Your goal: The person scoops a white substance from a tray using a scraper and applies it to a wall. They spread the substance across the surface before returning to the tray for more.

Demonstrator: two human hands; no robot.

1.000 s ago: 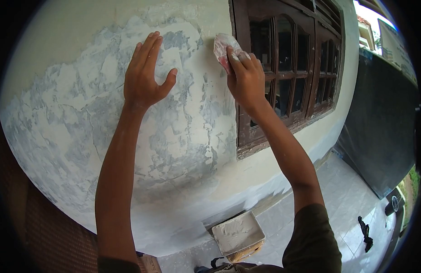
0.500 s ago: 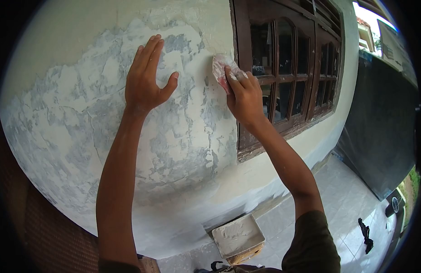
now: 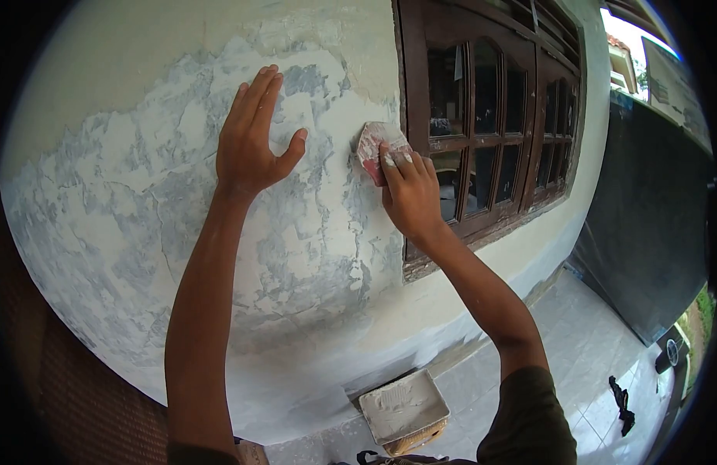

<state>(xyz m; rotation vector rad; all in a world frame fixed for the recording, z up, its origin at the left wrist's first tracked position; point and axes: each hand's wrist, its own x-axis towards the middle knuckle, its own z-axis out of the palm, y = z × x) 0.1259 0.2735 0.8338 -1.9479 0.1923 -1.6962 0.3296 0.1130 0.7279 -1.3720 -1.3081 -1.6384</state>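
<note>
My left hand (image 3: 251, 143) lies on the wall (image 3: 211, 256), palm toward it, with the fingers stretched upward and the thumb apart. In my right hand (image 3: 413, 190) is a flat putty spreader (image 3: 380, 143), reddish and smeared with white putty. Its face meets the wall just left of the window frame (image 3: 403, 93). White putty dots my right fingertips. Patchy white filler over grey covers the wall around both hands, while the part higher up is cream-coloured.
On the tiled floor below stands a shallow tray (image 3: 405, 407) of white putty on a yellowish support. A brown wooden window (image 3: 486, 147) with glass panes is at right. Beyond it are a dark panel (image 3: 645, 209), a small bucket (image 3: 668, 353) and a black crumpled thing (image 3: 622, 407).
My right hand has drawn the putty spreader down the wall beside the window frame. My left hand stays nearly where it was on the wall.
</note>
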